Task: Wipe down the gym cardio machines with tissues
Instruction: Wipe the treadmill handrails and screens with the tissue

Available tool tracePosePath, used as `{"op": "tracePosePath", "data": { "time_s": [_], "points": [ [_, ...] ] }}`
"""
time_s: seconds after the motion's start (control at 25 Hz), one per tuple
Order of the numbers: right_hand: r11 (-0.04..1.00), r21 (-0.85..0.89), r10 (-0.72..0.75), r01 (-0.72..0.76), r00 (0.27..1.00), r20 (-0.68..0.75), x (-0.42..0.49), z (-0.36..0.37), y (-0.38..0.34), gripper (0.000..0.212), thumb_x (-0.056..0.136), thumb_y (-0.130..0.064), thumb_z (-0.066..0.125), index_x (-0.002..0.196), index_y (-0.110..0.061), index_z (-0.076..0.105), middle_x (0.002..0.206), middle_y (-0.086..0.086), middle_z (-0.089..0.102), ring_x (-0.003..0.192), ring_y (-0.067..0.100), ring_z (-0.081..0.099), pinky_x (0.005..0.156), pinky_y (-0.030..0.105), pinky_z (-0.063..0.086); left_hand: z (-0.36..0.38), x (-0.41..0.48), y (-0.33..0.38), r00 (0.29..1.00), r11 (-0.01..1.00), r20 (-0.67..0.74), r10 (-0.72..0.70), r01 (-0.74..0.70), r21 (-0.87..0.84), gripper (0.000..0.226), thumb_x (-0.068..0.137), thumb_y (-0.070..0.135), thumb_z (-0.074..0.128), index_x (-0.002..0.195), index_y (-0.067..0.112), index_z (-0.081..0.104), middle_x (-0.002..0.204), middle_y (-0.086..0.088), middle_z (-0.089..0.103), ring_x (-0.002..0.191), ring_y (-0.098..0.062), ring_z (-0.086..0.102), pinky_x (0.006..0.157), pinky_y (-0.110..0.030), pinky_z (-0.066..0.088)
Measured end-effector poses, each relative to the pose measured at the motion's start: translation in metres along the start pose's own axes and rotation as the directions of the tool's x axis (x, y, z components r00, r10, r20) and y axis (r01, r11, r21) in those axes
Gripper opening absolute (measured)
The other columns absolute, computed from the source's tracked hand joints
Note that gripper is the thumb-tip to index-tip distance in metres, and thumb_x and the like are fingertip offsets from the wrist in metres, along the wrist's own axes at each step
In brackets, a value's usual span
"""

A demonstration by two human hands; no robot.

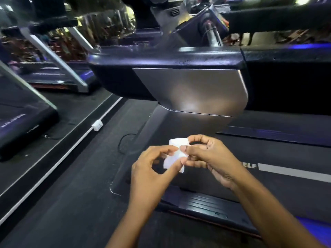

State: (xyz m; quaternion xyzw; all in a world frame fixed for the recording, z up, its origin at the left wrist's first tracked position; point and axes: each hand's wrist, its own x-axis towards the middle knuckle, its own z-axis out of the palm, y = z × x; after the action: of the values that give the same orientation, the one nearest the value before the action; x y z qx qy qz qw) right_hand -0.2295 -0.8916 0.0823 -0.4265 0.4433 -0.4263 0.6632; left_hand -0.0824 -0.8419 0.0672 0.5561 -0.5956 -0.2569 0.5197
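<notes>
Pinching one small, crumpled white tissue point(172, 161), the left hand point(148, 169) and right hand point(211, 158) hover below a smooth silver panel point(197, 90).

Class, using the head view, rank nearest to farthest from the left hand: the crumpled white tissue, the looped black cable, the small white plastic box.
1. Crumpled white tissue, pinched by the left hand.
2. Looped black cable, floor, upper left.
3. Small white box, farther left.

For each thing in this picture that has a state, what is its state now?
tissue: crumpled small, pinched between both hands, touching no machine.
left hand: fingers curled, pinching the tissue.
right hand: fingers curled, pinching the tissue.
silver treadmill panel: shiny, no hand on it.
black cable: lying in a loop on the floor.
</notes>
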Motion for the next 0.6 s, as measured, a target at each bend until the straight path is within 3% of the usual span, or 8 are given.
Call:
{"op": "tracePosePath", "data": {
  "time_s": [0.12,0.2,0.28,0.4,0.52,0.6],
  "points": [
    [0.992,0.099,-0.061,0.073,0.991,-0.118,-0.004,0.014,0.004,0.023,0.080,-0.006,0.066,0.098,-0.008,0.052,0.065,0.008,0.066,0.051,0.013,0.062,0.053,0.021,0.054,-0.002,0.010,-0.006,0.980,0.950,0.134,-0.147,0.178,-0.256,0.022,0.070,0.021,0.083,0.089,0.017,0.073,0.084,0.001,0.074,0.077,-0.012,0.070,0.071,-0.021,0.054],
    [0.984,0.126,-0.106,0.127,0.982,-0.159,-0.010,0.021,0.005,0.021,0.080,-0.014,0.064,0.098,-0.009,0.055,0.072,0.010,0.069,0.063,0.017,0.067,0.062,0.023,0.057,-0.007,0.020,-0.010,0.948,0.872,0.200,-0.248,0.308,-0.381,0.015,0.076,0.003,0.073,0.089,0.010,0.072,0.081,-0.006,0.074,0.073,-0.012,0.070,0.065,-0.017,0.053],
    [0.980,0.064,-0.172,0.187,0.966,-0.192,-0.018,0.032,0.008,0.014,0.081,-0.012,0.064,0.094,-0.009,0.061,0.082,0.011,0.072,0.075,0.018,0.068,0.071,0.024,0.057,-0.016,0.028,-0.015,0.897,0.773,0.298,-0.327,0.435,-0.461,0.014,0.080,-0.001,0.066,0.089,0.007,0.072,0.081,-0.009,0.074,0.072,-0.012,0.070,0.062,-0.016,0.053],
    [0.909,-0.285,-0.389,0.303,0.862,-0.325,-0.028,0.052,0.026,0.014,0.078,-0.005,0.071,0.084,-0.017,0.071,0.086,0.000,0.073,0.081,0.010,0.068,0.073,0.021,0.054,-0.027,0.038,-0.019,0.809,0.654,0.455,-0.372,0.577,-0.490,0.015,0.086,0.000,0.060,0.095,0.006,0.070,0.078,-0.008,0.074,0.064,-0.009,0.068,0.058,-0.018,0.054],
    [0.636,-0.698,-0.668,0.330,0.688,-0.284,-0.040,0.067,0.048,0.022,0.069,-0.016,0.079,0.089,-0.025,0.072,0.090,-0.012,0.069,0.084,0.002,0.066,0.071,0.013,0.052,-0.033,0.037,-0.023,0.731,0.611,0.583,-0.353,0.653,-0.448,0.018,0.086,0.000,0.060,0.101,0.006,0.068,0.073,-0.006,0.073,0.055,-0.005,0.065,0.053,-0.015,0.052],
    [0.537,-0.797,-0.739,0.277,0.610,-0.286,-0.049,0.075,0.060,0.027,0.068,-0.018,0.077,0.094,-0.019,0.073,0.094,-0.010,0.068,0.085,0.000,0.065,0.072,0.013,0.053,-0.036,0.036,-0.024,0.684,0.590,0.646,-0.337,0.689,-0.421,0.019,0.085,0.001,0.061,0.102,0.006,0.067,0.074,-0.006,0.074,0.057,-0.007,0.066,0.052,-0.015,0.052]
  ]
}}
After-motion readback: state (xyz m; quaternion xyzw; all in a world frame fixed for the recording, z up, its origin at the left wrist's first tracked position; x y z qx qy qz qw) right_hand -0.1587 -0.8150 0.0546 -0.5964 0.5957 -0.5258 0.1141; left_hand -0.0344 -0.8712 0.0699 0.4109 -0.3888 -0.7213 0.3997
